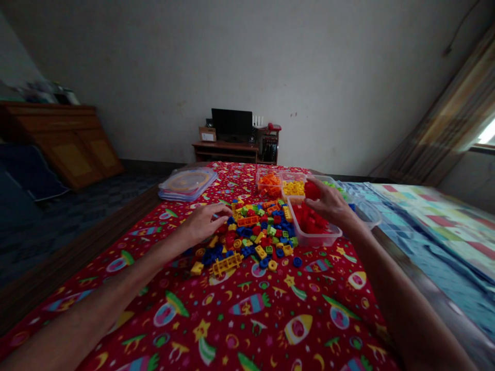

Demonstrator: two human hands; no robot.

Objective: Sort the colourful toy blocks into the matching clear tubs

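A mixed heap of red, blue, yellow, green and orange toy building blocks (266,232) lies on the red cloth. At the heap's left edge is my left hand (204,224), thumb and curved fingers apart, with nothing visible between them. My right hand (330,203) is above a clear plastic box (319,239) that contains red blocks (307,219). Its thumb and fingers are around a red toy block (312,190), whose exact shape is partly hidden. Behind stand clear boxes of orange blocks (269,184), yellow blocks (294,188) and, partly covered by my hand, green blocks (331,185).
Clear lids (188,183) are stacked at the table's far left. Right of the boxes lies another clear lid (369,212). The patterned red tablecloth (251,319) spans the table, and a bed (436,226) adjoins it at right. A desk with a monitor (232,123) stands by the wall.
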